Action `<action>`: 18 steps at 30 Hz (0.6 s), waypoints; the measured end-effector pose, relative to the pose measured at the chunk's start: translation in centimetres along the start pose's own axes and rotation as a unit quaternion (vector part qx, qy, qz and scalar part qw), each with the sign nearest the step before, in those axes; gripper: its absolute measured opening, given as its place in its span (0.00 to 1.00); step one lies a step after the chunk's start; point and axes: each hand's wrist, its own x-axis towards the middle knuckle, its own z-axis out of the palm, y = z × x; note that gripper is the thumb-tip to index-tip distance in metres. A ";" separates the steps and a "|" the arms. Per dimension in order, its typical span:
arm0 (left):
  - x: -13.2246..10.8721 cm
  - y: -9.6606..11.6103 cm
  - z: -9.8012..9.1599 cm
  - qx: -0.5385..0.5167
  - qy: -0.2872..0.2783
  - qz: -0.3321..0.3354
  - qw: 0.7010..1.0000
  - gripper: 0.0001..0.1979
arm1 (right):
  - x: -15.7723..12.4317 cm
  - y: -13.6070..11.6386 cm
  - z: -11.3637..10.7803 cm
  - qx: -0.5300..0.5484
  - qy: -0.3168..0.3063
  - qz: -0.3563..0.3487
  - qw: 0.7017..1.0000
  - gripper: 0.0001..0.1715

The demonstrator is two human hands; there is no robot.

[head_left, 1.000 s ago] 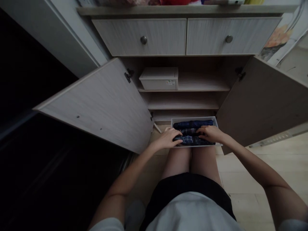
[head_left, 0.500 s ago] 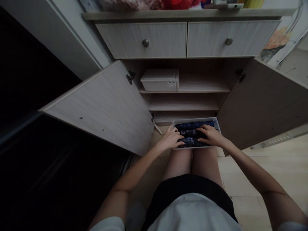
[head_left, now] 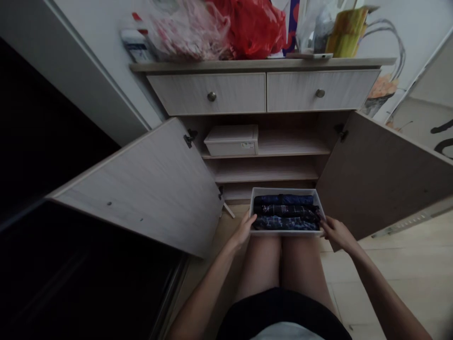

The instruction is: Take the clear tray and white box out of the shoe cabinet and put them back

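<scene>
A white open-topped storage box [head_left: 286,233] rests on my thighs, close in front of the cabinet. Inside it lie three dark rolled bundles side by side: a navy bundle [head_left: 299,199] at the back, a black checked bundle [head_left: 283,210] in the middle and a blue-black checked bundle [head_left: 283,223] in front. My left hand [head_left: 243,230] grips the box's left side, thumb over the rim. At the opposite end my right hand [head_left: 338,233] holds the right side near the front corner. Fingers beneath the rim are partly hidden on both sides.
Ahead stands a cabinet with its left door [head_left: 141,189] and right door [head_left: 385,170] swung wide. A lidded white box [head_left: 231,140] sits on the left of its upper shelf [head_left: 293,141]. Plastic bags, including a red bag [head_left: 256,28], crowd the cabinet top.
Both hands have moved off the rolled bundles and outward to the box's two sides. My view has tilted up, showing more of the cabinet top.
</scene>
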 end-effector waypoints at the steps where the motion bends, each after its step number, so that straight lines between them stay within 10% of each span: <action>1: 1.2 1.1 -0.4 -0.022 0.014 -0.005 1.000 0.31 | 1.0 -0.6 -1.1 0.002 0.013 0.002 1.000 0.26; 9: 19.6 9.4 -2.3 -0.001 0.198 0.002 0.980 0.22 | 16.0 -7.7 -12.1 -0.087 0.188 0.066 0.976 0.26; 18: 32.7 9.3 -3.5 0.041 0.238 -0.088 0.966 0.18 | 29.8 -11.0 -14.5 -0.149 0.156 0.148 0.965 0.25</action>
